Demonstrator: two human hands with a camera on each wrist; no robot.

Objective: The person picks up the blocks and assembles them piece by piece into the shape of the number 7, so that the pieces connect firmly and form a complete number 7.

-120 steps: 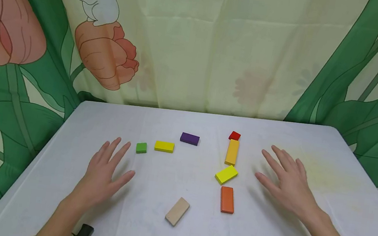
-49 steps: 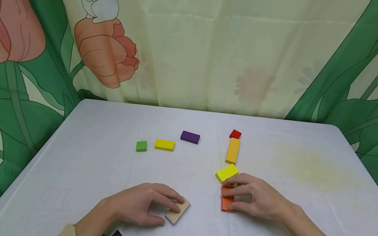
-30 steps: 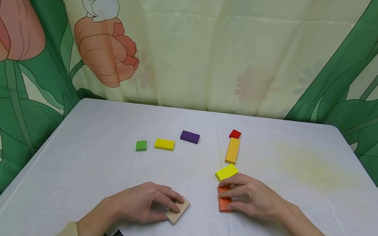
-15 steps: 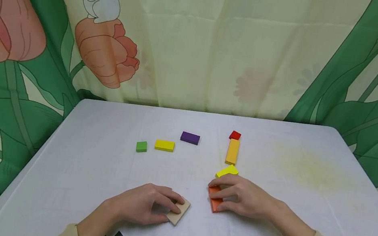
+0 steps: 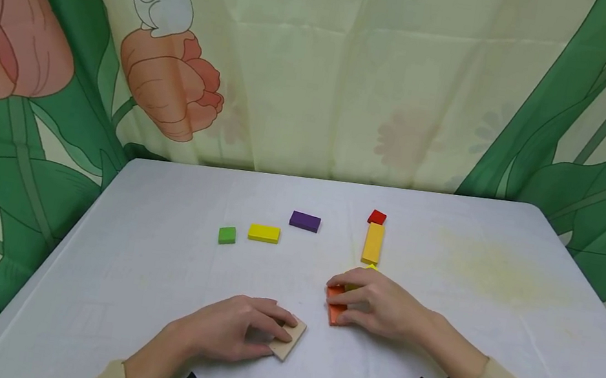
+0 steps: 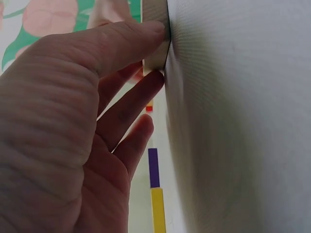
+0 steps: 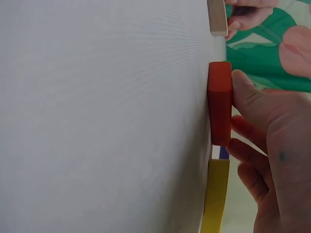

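My left hand [image 5: 226, 328] pinches a plain wooden block [image 5: 290, 339] lying flat on the table. In the left wrist view the thumb presses the side of that wooden block [image 6: 155, 46]. My right hand [image 5: 383, 302] grips an orange block [image 5: 334, 311] between thumb and fingers, a little right of the wooden block and farther from me. The right wrist view has the orange block [image 7: 220, 104] at the table surface; whether it touches the cloth is unclear. A yellow block [image 7: 216, 194] lies just past it, mostly covered by my right hand in the head view.
Farther back lie a green cube [image 5: 227, 235], another yellow block [image 5: 263, 233] and a purple block [image 5: 305, 221]. An amber block [image 5: 372, 244] and a small red block [image 5: 377, 217] line up behind my right hand. A printed curtain [image 5: 320, 74] hangs behind the white table [image 5: 483, 242].
Both hands came down from open poses onto the wooden and orange blocks. My right hand slid the orange block left, then slightly away from me. The wooden block has barely moved.
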